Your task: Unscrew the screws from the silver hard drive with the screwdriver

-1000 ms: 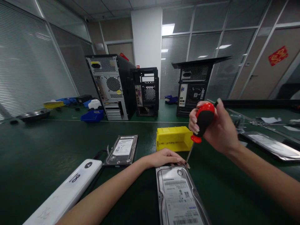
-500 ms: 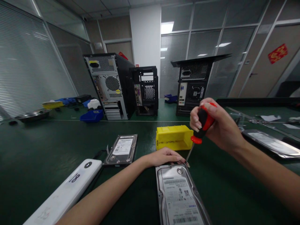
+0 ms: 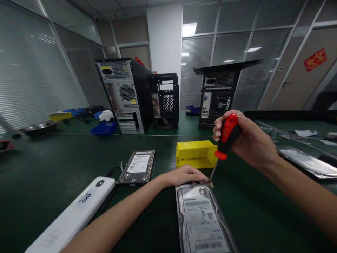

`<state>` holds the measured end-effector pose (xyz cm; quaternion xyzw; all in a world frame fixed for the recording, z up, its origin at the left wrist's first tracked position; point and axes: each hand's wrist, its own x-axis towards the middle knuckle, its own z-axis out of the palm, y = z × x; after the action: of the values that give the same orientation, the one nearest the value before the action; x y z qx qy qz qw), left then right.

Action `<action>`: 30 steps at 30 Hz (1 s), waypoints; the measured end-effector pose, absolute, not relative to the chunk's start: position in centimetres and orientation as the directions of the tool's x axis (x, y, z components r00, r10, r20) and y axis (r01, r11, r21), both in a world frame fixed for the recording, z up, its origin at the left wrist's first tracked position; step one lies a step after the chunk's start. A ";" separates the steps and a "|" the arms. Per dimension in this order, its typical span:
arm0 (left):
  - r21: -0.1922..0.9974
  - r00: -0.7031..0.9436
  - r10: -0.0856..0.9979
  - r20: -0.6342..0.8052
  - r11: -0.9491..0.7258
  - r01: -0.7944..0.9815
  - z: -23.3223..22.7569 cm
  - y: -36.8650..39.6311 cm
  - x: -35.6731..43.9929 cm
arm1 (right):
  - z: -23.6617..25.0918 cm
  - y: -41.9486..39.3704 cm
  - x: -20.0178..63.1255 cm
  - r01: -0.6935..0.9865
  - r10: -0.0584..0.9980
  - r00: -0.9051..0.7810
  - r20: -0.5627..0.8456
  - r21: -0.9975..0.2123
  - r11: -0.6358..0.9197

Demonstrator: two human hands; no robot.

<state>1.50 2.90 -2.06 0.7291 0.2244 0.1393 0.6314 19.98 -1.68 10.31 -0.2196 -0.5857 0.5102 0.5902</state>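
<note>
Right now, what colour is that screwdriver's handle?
The screwdriver handle is red and black, best seen in the head view.

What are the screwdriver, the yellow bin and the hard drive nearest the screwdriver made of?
Screwdriver: the handle looks like smooth red plastic with black parts, maybe rubber; its thin grey shaft looks like metal.
Yellow bin: probably plastic, slightly shiny, with thin, evenly coloured walls.
Hard drive: the casing seems to be metal, silvery with bright glints; its flat pale label could be paper or plastic film.
</note>
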 end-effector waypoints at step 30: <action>0.991 0.862 0.502 -0.070 -0.064 0.117 -2.1 2.8 1.6 | 9.8 -1.4 19.7 -0.372 0.883 -0.193 0.427 -0.865 0.337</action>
<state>1.58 2.78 -2.07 0.7143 0.2170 0.1484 0.6486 19.75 -1.40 9.83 -0.2274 -0.5627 0.5291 0.5930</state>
